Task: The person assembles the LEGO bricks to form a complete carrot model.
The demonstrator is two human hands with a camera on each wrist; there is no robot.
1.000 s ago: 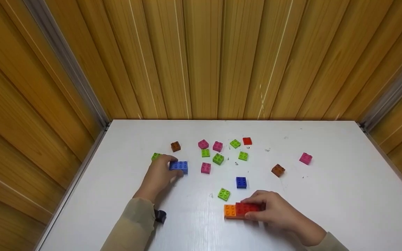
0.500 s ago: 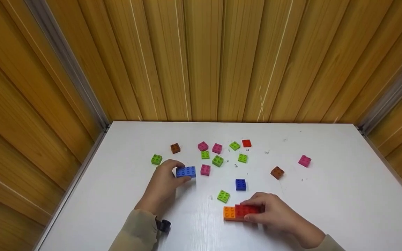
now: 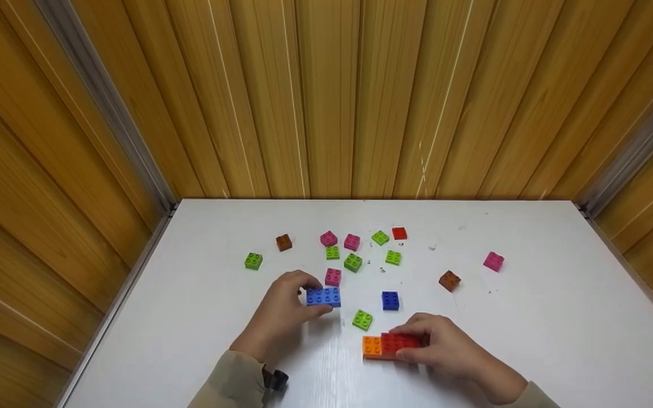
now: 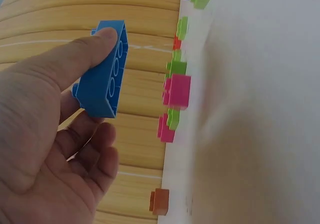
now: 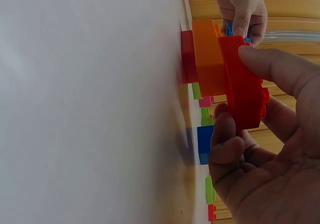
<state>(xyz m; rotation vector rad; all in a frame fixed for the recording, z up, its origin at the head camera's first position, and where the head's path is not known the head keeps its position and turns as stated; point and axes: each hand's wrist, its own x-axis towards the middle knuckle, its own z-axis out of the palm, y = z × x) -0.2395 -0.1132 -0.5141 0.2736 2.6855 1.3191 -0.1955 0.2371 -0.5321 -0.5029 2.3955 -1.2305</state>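
My left hand pinches a long light-blue building brick between thumb and fingers. In the left wrist view the blue brick is held above the table, its hollow underside with round tubes showing. My right hand grips the top red brick of a small stack at the near middle of the table. Beneath it an orange brick sticks out to the left. The right wrist view shows another red brick at the bottom, against the white surface. The blue brick is left of and beyond the stack.
Just beyond the stack lie a lime green brick and a dark blue brick. Several pink, green, brown and red bricks are scattered farther back on the white table. A brown brick lies at right. Wood-look panels wall the table's back and sides.
My left hand has lifted the blue brick and carried it right and nearer, toward the stack. My right hand stays in place on the red brick.
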